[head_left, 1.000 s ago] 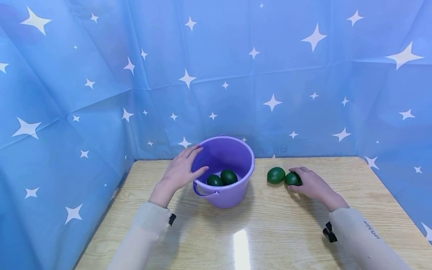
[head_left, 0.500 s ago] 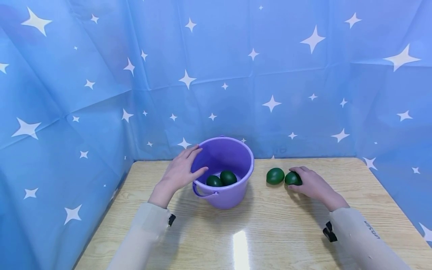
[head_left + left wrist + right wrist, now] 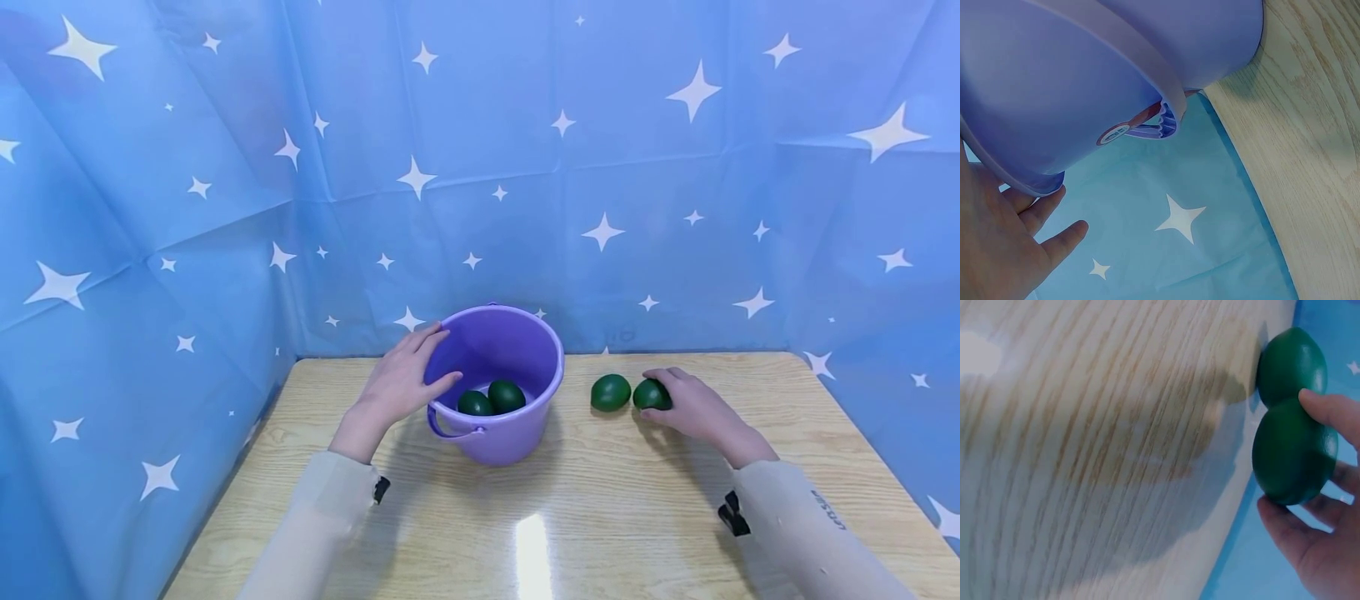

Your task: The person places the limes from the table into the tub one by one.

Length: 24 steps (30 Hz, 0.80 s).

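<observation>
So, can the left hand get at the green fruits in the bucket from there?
Probably yes: the left hand is right at the side of the bucket, whose top is open, and nothing covers the two fruits inside. It would likely just reach over the rim.

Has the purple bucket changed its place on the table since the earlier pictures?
No: against the table and its far-left corner, the purple bucket shows no visible shift.

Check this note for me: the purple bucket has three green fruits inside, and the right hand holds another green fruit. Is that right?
Not quite: the head view shows two green fruits inside the purple bucket, not three. The right hand does hold another green fruit.
</observation>
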Each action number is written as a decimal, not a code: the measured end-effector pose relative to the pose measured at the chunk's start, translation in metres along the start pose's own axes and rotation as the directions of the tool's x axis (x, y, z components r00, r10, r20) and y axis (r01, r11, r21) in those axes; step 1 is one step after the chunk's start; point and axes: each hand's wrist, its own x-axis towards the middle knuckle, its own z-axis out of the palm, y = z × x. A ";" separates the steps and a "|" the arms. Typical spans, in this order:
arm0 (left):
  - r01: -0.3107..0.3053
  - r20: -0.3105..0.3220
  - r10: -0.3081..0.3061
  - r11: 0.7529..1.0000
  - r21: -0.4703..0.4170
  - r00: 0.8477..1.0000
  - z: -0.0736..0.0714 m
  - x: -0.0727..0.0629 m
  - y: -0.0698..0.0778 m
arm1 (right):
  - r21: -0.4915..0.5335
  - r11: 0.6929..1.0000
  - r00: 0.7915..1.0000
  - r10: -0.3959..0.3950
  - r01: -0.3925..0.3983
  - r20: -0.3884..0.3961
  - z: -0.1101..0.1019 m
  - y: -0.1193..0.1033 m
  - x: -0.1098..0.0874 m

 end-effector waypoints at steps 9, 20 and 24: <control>-0.003 -0.001 0.003 1.000 0.007 1.000 0.000 0.000 -0.001 | -0.016 1.000 1.000 -0.013 0.013 -0.002 -0.003 -0.001 0.001; -0.002 0.002 0.002 1.000 0.019 1.000 0.002 0.000 -0.002 | -0.020 1.000 1.000 -0.009 0.009 -0.009 -0.008 -0.003 0.001; -0.004 -0.001 0.004 1.000 0.021 1.000 0.002 0.001 -0.003 | -0.020 1.000 1.000 -0.020 0.020 -0.008 -0.012 -0.006 0.001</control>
